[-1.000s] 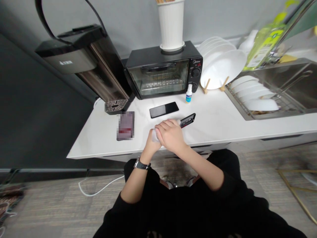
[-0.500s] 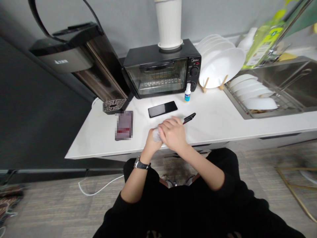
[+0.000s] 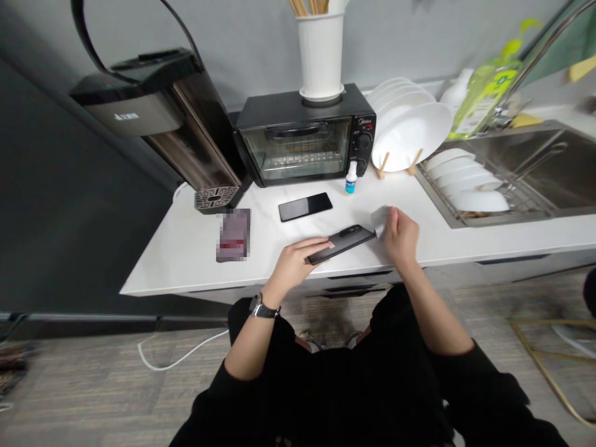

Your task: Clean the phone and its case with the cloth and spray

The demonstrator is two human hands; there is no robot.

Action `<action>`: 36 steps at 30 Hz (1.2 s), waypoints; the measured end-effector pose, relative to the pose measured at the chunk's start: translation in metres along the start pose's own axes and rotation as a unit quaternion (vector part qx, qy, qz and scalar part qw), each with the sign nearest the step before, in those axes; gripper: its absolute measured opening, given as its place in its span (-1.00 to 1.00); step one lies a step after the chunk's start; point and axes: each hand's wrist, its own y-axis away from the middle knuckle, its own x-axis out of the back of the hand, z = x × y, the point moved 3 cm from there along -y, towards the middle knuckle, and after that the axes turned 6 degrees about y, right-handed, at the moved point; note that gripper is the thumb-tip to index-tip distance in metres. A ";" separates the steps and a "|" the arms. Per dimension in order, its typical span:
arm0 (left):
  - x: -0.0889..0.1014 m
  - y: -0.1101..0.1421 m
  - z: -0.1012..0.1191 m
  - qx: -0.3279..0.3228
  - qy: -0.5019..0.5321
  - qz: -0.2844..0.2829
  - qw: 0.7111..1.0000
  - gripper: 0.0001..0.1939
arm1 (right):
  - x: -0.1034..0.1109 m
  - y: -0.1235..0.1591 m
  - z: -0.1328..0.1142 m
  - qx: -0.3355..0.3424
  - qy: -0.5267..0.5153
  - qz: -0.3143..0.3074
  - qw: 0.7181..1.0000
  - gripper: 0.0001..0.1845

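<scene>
My left hand is closed on one end of a dark phone, which is held at a slant above the counter's front edge. The phone's back faces up, with a camera block at its right end. A thin light-grey cloth is pinched in my right hand, just off the phone's right end; whether the two touch, I cannot tell. Farther back, a second phone lies screen up on the counter. A small white spray bottle with a blue label stands behind my hands.
On the white counter stand a drinks dispenser and a toaster oven bearing a white cup. A blurred purplish flat item lies left. Racked plates and a sink holding bowls are on the right.
My right hand has moved from over my left hand out to the right, taking the cloth along. The phone is now uncovered, its back in sight in my left hand.
</scene>
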 end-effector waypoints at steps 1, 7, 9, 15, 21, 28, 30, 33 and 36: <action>-0.001 0.001 0.002 -0.002 -0.022 -0.015 1.000 -0.58 | 0.001 0.001 0.006 -0.013 -0.023 -0.008 1.000 -0.50; -0.005 0.007 0.014 -0.021 -0.116 -0.090 0.989 -0.25 | -0.012 0.009 -0.007 -0.004 -0.085 -0.059 0.995 -0.63; -0.003 0.008 0.014 0.004 -0.134 -0.073 0.988 -0.20 | -0.016 0.016 -0.025 0.067 -0.094 -0.093 0.989 -0.66; -0.003 0.011 0.010 0.124 -0.153 -0.011 0.980 0.13 | -0.016 0.057 -0.055 0.206 0.023 -0.155 0.966 -0.53; -0.007 0.011 0.008 0.142 -0.129 0.006 0.981 0.16 | -0.027 0.088 -0.092 0.228 0.038 -0.194 0.953 -0.30; -0.004 0.013 0.006 0.154 -0.147 0.012 0.977 0.17 | -0.017 0.098 -0.102 0.339 -0.041 -0.281 0.897 -0.37; -0.004 0.012 0.007 0.150 -0.143 0.018 0.978 0.23 | -0.008 0.090 -0.082 0.339 -0.036 -0.279 0.898 -0.40; -0.005 0.009 0.008 0.152 -0.138 0.016 0.979 0.23 | 0.000 0.072 -0.052 0.295 0.014 -0.244 0.924 -0.42; -0.005 0.006 0.009 0.156 -0.126 -0.001 0.980 0.14 | -0.003 0.063 -0.040 0.251 0.068 -0.219 0.940 -0.39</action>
